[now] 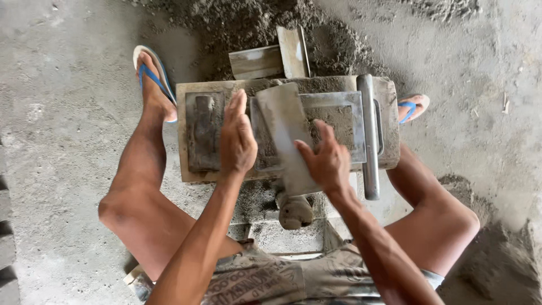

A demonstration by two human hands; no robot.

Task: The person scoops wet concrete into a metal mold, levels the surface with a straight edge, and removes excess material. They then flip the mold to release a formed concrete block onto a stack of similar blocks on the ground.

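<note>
a flat trowel blade [285, 135] lies slanted across the metal mould frame [339, 104] at the middle of the frame, its knob handle [294, 212] pointing down toward the person. the right hand [324, 161] presses spread fingers on the blade's right edge; the left hand [237, 138] rests open and flat on the mould's left rim, holding nothing. the mould sits on a mortar-caked board [189, 133], with a second grey insert [204, 130] to the left. to level well, keep the blade flat on both rims, press evenly and steady the frame with the left hand. loose damp mix [254, 22] is heaped at the top.
</note>
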